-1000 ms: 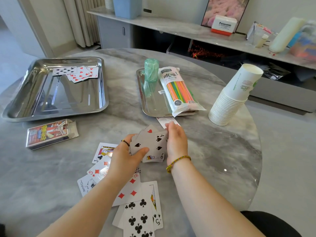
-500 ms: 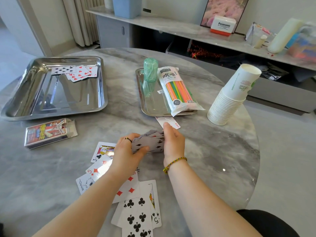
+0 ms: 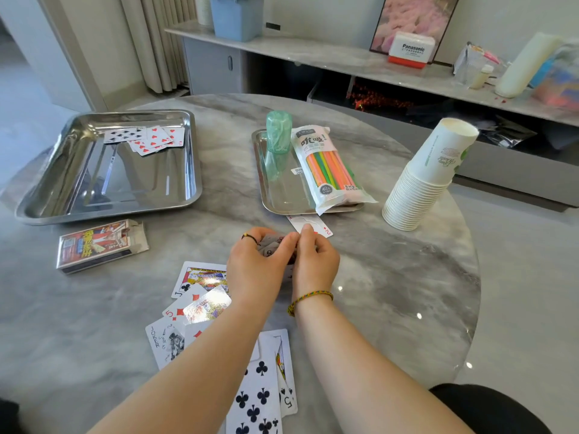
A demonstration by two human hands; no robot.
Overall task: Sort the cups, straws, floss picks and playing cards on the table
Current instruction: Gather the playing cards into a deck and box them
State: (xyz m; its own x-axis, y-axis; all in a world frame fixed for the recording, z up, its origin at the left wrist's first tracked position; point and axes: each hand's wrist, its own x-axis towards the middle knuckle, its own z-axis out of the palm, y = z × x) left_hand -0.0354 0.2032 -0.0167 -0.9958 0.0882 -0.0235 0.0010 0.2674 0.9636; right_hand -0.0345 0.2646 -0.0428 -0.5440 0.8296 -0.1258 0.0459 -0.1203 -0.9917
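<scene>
Since the earlier frames both hands have closed together and sunk toward the round grey marble worktop (image 3: 407, 277), and the fan that showed a spade face has folded away. The left hand (image 3: 257, 270) now curls round a small bundle of playing cards (image 3: 272, 244), while the right hand (image 3: 316, 267) pinches the bundle's far side. Fingers hide most of the bundle, so I cannot tell whether its edges are flush.

The step in hand looks like squaring up. It would go best by tapping the long edge on the worktop with a loose grip, then sweeping in the strays. A red two card (image 3: 324, 229) lies just beyond the right fingertips, against the rim of the small steel tray (image 3: 275, 202). That tray holds the green floss pick tub (image 3: 278, 133) and the packet of coloured straws (image 3: 329, 170).

More loose face-up cards (image 3: 200, 277) lie under and beside the left forearm. They are flat on smooth stone, so sliding them to an edge or onto one another should lift them more easily than nails would.

The large steel tray (image 3: 103, 211), with cards (image 3: 147, 137) already at its far end, sits well to the left. The printed card box (image 3: 100, 245) lies near its front rim, so the route there should pass over it. The leaning stack of white paper cups (image 3: 419, 183) stands well apart on the right.
</scene>
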